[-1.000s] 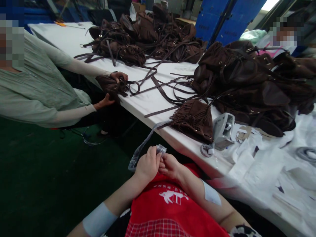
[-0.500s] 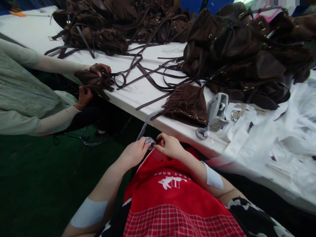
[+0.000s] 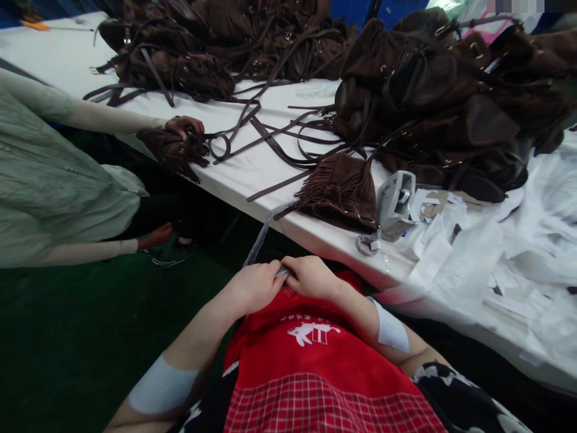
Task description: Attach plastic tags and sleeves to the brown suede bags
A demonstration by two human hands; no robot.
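Note:
A strap wrapped in greyish plastic film (image 3: 261,236) runs from a brown fringed bag (image 3: 339,186) over the table edge and down to my hands. My left hand (image 3: 258,284) is closed on the wrapped strap. Right beside it, my right hand (image 3: 311,275) pinches the same strap, the knuckles of both hands nearly touching. Only a short grey bit shows between the fingers. The bag lies on the white table (image 3: 216,180) with its fringe towards the left.
A grey-white tape dispenser (image 3: 396,201) stands right of the bag, near white paper and film (image 3: 509,252). Heaps of brown bags (image 3: 451,114) cover the back. At left, a co-worker's hand (image 3: 184,126) holds another brown bag (image 3: 169,150); their other hand (image 3: 155,236) hangs lower.
My hands have moved slightly down and closed more tightly round the strap, hiding most of the film. The co-worker's lower hand has left the bag and dropped.

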